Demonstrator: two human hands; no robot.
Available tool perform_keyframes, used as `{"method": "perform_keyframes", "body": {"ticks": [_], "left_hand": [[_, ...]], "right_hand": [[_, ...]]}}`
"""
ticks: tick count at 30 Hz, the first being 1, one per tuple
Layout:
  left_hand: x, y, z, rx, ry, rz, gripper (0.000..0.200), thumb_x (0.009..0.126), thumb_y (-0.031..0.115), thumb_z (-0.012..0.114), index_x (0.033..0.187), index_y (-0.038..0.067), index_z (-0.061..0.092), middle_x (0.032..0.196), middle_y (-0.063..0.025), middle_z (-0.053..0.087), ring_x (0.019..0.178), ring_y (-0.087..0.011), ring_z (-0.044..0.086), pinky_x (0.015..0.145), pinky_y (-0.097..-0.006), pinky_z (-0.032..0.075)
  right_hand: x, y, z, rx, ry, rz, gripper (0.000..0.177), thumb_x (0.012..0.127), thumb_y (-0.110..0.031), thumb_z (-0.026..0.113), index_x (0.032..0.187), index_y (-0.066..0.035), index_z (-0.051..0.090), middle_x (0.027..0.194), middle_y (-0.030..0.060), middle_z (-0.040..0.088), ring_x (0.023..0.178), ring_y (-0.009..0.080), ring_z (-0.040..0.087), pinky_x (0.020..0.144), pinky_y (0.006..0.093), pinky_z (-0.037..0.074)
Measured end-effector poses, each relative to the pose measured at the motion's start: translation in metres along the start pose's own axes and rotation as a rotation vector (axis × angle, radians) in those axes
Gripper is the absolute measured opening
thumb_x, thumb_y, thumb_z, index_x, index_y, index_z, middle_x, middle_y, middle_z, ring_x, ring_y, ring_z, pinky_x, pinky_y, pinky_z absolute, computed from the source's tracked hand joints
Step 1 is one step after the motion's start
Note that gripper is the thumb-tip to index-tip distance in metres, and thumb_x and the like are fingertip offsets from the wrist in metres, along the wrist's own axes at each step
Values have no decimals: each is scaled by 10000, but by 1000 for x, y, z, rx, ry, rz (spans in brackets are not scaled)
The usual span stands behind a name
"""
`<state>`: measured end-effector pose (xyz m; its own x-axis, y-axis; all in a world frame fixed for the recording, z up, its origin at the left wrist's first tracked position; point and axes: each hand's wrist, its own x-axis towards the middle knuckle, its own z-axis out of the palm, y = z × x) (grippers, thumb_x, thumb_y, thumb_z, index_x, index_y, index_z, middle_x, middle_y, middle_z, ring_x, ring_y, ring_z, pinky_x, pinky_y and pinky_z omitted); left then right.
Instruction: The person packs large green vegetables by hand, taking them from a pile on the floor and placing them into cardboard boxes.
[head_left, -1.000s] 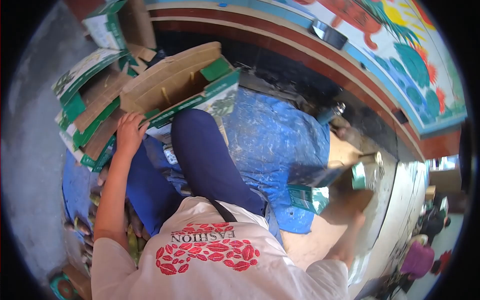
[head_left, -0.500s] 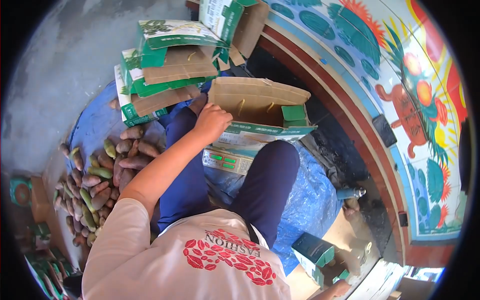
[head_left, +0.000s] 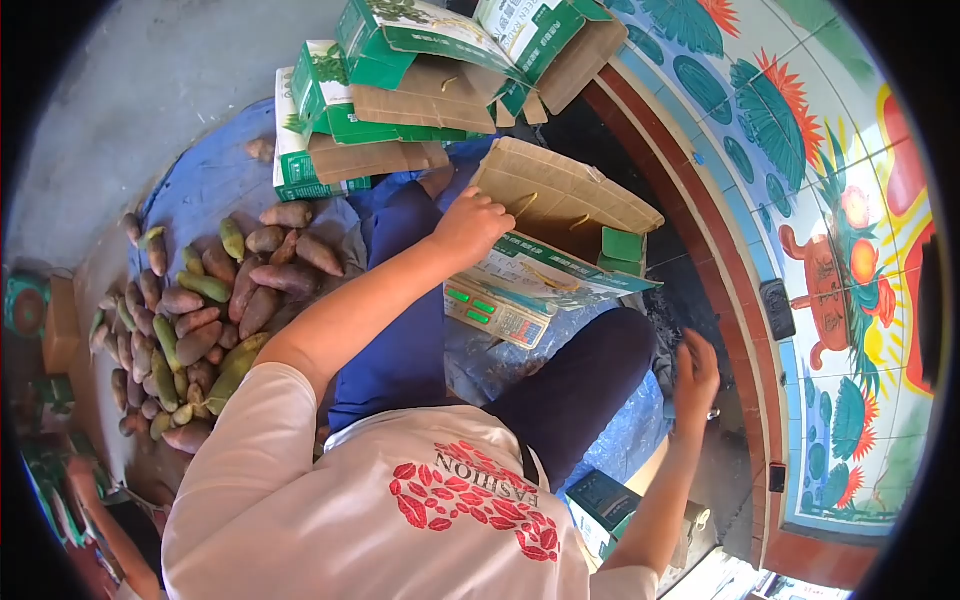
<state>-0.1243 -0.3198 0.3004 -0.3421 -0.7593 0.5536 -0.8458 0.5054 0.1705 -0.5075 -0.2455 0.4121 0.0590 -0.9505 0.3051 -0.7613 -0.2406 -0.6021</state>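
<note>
My left hand point(head_left: 474, 228) is closed on the left end of an open cardboard box point(head_left: 570, 195), green and white outside and brown inside. The box stands tilted at the digital scale point(head_left: 492, 312), whose green displays are lit; the contact beneath it is hidden. To the right of my right knee, my right hand point(head_left: 697, 375) is raised with its fingers apart, holding nothing. A heap of sweet potatoes point(head_left: 210, 330), reddish and greenish, lies left of my legs on a blue tarp point(head_left: 205, 195).
Several open green-and-white boxes point(head_left: 400, 100) are stacked ahead. A dark green box point(head_left: 603, 500) sits by my right hip. The painted tile wall point(head_left: 740, 100) curves along the right. Another person's arm point(head_left: 105, 525) shows at lower left beside more boxes.
My right hand has come up from beside the dark green box to the right of my knee. My left hand keeps its grip on the box, which tilts more. The view has shifted.
</note>
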Motion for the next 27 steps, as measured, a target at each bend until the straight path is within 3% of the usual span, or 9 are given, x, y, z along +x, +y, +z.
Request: {"method": "perform_keyframes", "body": {"ticks": [4, 9, 16, 22, 27], "left_hand": [[-1, 5, 1, -38, -2, -46, 70, 709, 46, 583, 726, 112, 592, 719, -37, 565, 787, -233, 578, 815, -387, 420], [-5, 6, 7, -89, 57, -108, 67, 730, 56, 594, 766, 110, 610, 735, -34, 564, 792, -236, 571, 789, -376, 420], [-1, 12, 14, -37, 68, -138, 166, 657, 84, 696, 799, 112, 614, 745, -33, 562, 803, -239, 564, 777, -381, 423], [9, 11, 5, 63, -115, -179, 222, 654, 91, 707, 855, 107, 613, 786, -41, 574, 849, -248, 562, 832, -388, 416], [17, 26, -37, 33, 89, -155, 305, 706, 115, 698, 997, 100, 609, 881, -87, 622, 904, -285, 580, 893, -401, 407]], "right_hand": [[44, -42, 50, -106, -123, -239, 299, 797, -57, 642, 1091, -13, 608, 1072, 160, 612, 997, 314, 588, 861, 383, 458], [76, -24, 98, -429, -176, -482, 391, 712, -130, 719, 1082, -71, 606, 1033, 146, 627, 934, 339, 597, 820, 407, 461], [100, 15, 127, -609, -291, -339, 301, 671, -177, 753, 946, -113, 650, 841, 101, 665, 795, 307, 640, 702, 395, 499], [102, 29, 138, -593, -256, -325, 195, 696, -244, 750, 827, -136, 653, 781, 85, 660, 732, 284, 649, 638, 393, 512], [96, 24, 142, -584, -231, -294, 195, 708, -250, 741, 813, -118, 644, 768, 88, 656, 736, 286, 647, 638, 393, 505]]}}
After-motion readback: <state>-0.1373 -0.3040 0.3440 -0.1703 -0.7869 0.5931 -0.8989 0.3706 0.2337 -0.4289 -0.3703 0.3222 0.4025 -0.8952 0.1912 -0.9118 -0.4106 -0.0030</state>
